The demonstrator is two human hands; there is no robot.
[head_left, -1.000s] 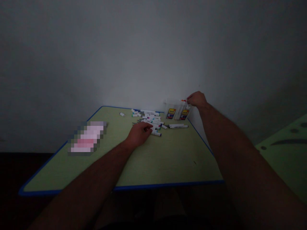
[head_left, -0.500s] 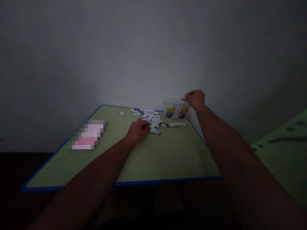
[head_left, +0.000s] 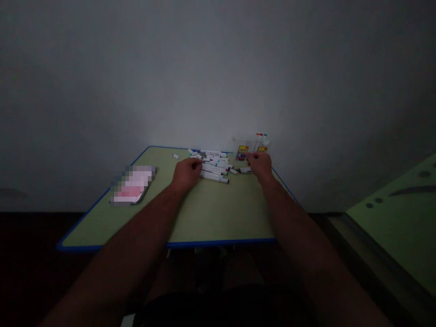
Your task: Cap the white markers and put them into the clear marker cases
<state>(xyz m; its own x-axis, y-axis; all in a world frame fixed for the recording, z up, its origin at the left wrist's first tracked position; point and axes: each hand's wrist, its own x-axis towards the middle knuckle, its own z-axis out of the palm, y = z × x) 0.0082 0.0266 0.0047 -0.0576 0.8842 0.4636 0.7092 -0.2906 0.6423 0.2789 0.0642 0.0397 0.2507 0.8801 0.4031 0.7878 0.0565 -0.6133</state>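
A heap of several white markers (head_left: 213,165) with coloured caps lies at the far side of a green table (head_left: 204,213). My left hand (head_left: 185,173) rests at the heap's left edge, fingers curled over a marker there. My right hand (head_left: 260,164) is lowered onto a white marker (head_left: 244,170) lying right of the heap, fingers closed around it. Behind that hand stands a clear plastic marker box (head_left: 251,148) with yellow labels and a few markers upright in it.
A blurred pink and white flat object (head_left: 132,185) lies on the table's left side. A loose white cap (head_left: 176,156) sits near the far edge. The table has a blue rim and stands against a grey wall. Another green table (head_left: 402,218) is at the right.
My right hand has left the top of the marker box and come down to the marker beside the heap. My left hand stayed at the heap. The view has pulled back slightly.
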